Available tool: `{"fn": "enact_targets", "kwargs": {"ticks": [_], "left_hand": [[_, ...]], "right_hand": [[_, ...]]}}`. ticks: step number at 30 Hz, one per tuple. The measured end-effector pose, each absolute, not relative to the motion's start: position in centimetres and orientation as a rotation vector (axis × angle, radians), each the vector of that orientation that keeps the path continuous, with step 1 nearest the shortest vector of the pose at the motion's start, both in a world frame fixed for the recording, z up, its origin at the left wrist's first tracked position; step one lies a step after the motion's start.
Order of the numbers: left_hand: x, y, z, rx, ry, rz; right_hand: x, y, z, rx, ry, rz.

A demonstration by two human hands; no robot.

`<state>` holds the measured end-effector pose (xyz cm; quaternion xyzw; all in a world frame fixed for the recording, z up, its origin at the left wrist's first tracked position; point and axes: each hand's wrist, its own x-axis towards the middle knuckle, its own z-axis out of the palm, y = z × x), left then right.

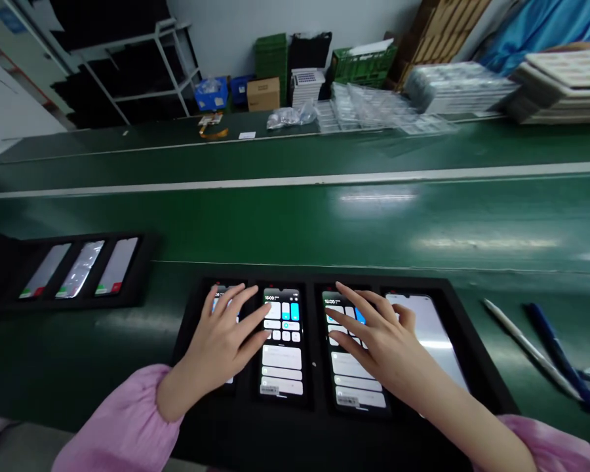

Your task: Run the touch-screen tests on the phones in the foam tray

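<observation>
**Black tray, four phones, both hands on screens**

Black foam tray [476, 367] is set on the green bench [295, 223], nearest edge. Four phones are seated in it side by side. Left hand [223, 341] is spread flat, nothing gripped, over the first phone [219, 295], fingertips reaching the second phone [282, 341]. Right hand [378, 341] is likewise splayed open, nothing held, laid on the third phone [351, 377]; the fourth phone [432, 334] lies just beside its thumb. Two pens [535, 347] lie to the right. A second tray [78, 269] sits to the left.
</observation>
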<state>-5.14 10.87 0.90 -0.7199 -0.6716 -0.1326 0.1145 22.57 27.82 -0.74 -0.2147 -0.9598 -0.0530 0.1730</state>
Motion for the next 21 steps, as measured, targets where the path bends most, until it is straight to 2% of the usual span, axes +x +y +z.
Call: {"fn": "enact_targets", "kwargs": {"ticks": [8,16,21], "left_hand": [[-4.9,11.5,-0.4,-2.147,-2.019,-0.311],[-4.8,11.5,-0.3,-2.176,-2.074,-0.339],[-8.9,8.4,0.2,-1.891,-2.316,-0.424]], "right_hand": [[22.2,27.8,-0.7,-0.594,-2.677,-0.159],[23.4,26.0,1.5,-0.522,-2.557,-0.165],[26.8,25.6,1.3,-0.554,-2.508,-0.085]]}}
